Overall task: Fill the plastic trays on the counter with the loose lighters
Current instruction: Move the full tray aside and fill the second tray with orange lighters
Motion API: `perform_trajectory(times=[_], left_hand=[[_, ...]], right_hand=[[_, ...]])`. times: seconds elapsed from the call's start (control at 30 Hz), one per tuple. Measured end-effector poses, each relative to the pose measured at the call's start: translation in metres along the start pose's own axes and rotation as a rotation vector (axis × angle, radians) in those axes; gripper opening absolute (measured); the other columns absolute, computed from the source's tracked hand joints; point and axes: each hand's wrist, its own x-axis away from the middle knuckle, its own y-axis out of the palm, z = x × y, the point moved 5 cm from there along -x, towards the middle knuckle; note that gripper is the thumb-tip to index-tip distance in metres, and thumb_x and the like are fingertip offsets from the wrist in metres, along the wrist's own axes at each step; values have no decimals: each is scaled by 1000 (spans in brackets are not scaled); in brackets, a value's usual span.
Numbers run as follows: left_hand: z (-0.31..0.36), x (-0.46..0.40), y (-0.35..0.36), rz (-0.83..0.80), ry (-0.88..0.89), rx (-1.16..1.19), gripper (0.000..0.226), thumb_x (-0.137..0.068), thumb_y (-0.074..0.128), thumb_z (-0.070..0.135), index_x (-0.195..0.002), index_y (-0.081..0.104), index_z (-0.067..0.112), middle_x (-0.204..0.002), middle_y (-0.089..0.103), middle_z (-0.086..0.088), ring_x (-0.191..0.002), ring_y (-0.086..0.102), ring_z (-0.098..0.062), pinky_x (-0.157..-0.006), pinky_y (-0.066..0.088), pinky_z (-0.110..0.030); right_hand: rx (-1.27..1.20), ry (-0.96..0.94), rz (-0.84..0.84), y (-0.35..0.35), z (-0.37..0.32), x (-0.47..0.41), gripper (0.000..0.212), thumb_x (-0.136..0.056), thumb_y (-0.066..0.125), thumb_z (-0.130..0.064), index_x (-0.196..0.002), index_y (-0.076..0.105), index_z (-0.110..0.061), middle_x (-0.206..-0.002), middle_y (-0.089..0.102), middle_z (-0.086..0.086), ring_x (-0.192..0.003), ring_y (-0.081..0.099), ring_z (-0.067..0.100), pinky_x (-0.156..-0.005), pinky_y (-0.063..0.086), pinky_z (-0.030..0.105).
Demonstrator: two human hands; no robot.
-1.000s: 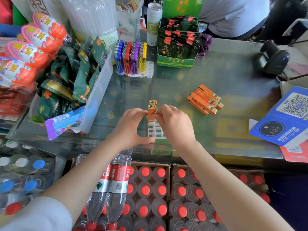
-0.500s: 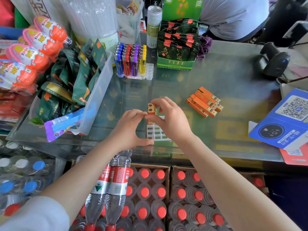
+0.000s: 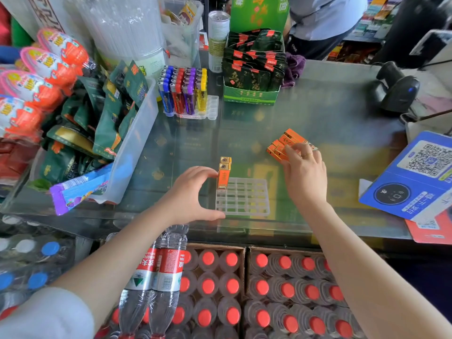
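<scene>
A clear grid tray [image 3: 247, 200] lies near the front edge of the glass counter [image 3: 318, 113]. Two orange lighters [image 3: 223, 176] stand upright in its back-left corner. My left hand [image 3: 193, 194] spans the tray's left side, thumb at the front-left corner and fingertips against the standing lighters. To the right lies a pile of loose orange lighters [image 3: 285, 140]; my right hand [image 3: 304, 174] is on it, fingers and thumb curled round one lighter. Further back, a second tray [image 3: 213, 107] holds blue, red, purple and yellow lighters [image 3: 183, 92].
A clear bin of green packets [image 3: 139, 128] stands at the left. A green box of tea sachets [image 3: 252, 96] sits at the back. A barcode scanner [image 3: 397, 91] and a blue QR card [image 3: 413, 182] are at the right. Crates of water bottles [image 3: 232, 289] sit below the counter.
My right hand has let go of the standing lighters and moved right onto the loose pile. My left hand stays at the tray's left side.
</scene>
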Motion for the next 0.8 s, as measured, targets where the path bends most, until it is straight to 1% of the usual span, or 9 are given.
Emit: perform_trajectory(times=[0.07, 0.17, 0.23, 0.37, 0.5, 0.53, 0.6, 0.7, 0.8], left_hand=[[-2, 0, 3, 8, 3, -20, 90, -50, 70, 62, -127, 45, 22, -125, 38, 16, -121, 31, -3, -107, 26, -28], [-3, 1, 4, 19, -5, -25, 85, -57, 82, 47, -129, 43, 21, -130, 37, 12, -119, 27, 1, -106, 23, -24], [-3, 2, 5, 25, 1, -44, 84, -59, 81, 45, -130, 41, 21, -134, 37, 9, -122, 26, -2, -105, 21, -22], [-4, 3, 6, 37, 3, -39, 86, -58, 81, 46, -130, 43, 19, -136, 39, 6, -125, 29, -7, -108, 25, -29], [-6, 3, 6, 41, 6, -55, 87, -57, 80, 49, -130, 44, 19, -136, 40, 5, -126, 30, -8, -108, 27, -32], [-6, 3, 7, 44, 10, -54, 87, -57, 80, 49, -130, 43, 19, -136, 40, 5, -126, 30, -8, -108, 26, -29], [-5, 3, 7, 46, 19, -49, 87, -58, 80, 49, -131, 43, 19, -136, 40, 5, -126, 30, -8, -106, 24, -25], [-7, 4, 6, 54, 14, -31, 87, -56, 81, 50, -129, 44, 20, -135, 41, 5, -125, 33, -8, -106, 28, -28], [-9, 6, 5, 72, 18, -28, 87, -55, 81, 50, -128, 46, 17, -133, 44, 4, -124, 35, -10, -106, 31, -31]], right_hand=[[66, 20, -68, 5, -1, -6, 28, -88, 52, -13, -116, 53, -6, -121, 54, 18, -109, 44, 40, -85, 39, 46], [92, -39, -113, 5, -7, -10, 20, -88, 53, -13, -106, 57, -5, -112, 56, 17, -104, 45, 37, -80, 39, 42], [-105, -132, -78, -3, -19, -4, 22, -86, 58, -17, -106, 59, -6, -105, 58, 14, -95, 50, 34, -73, 42, 38], [-638, -181, -122, -18, -45, 19, 19, -82, 61, -15, -101, 59, -10, -84, 59, 3, -65, 49, 12, -62, 38, 20], [-927, -121, -223, -23, -60, 36, 17, -86, 51, -15, -100, 57, -23, -88, 66, -1, -82, 64, 18, -74, 51, 36], [-959, -131, -233, -24, -63, 38, 18, -87, 51, -17, -102, 57, -25, -94, 64, -3, -86, 64, 15, -76, 52, 35], [-984, -167, -269, -22, -69, 41, 19, -87, 50, -21, -103, 58, -28, -102, 57, -5, -91, 60, 6, -74, 50, 23], [-1042, -119, -341, -18, -72, 43, 16, -84, 53, -26, -99, 57, -32, -94, 64, 3, -80, 61, 6, -69, 46, 16], [-1093, -26, -323, -16, -74, 45, 15, -81, 55, -17, -92, 59, -27, -79, 67, 3, -66, 60, 12, -63, 51, 28]])
